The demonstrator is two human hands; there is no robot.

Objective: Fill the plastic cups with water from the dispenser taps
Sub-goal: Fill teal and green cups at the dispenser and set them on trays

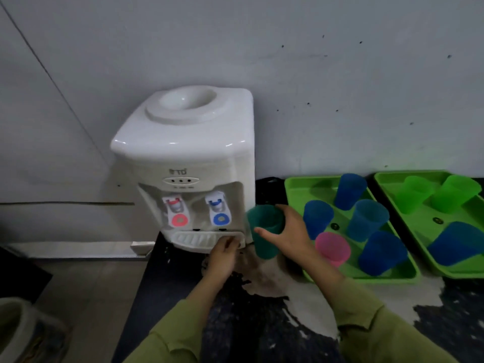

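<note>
The right hand wraps thumb and fingers round a teal cup, upright just right of the dispenser, probably bound for the blue tap. The left hand curls its fingers over the drip tray, seemingly to steady it. Blue cups and a pink cup stand in the green tray further right, and I can make out no water in them.

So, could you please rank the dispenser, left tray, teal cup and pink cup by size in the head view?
1. dispenser
2. left tray
3. teal cup and pink cup: too alike to rank.
</note>
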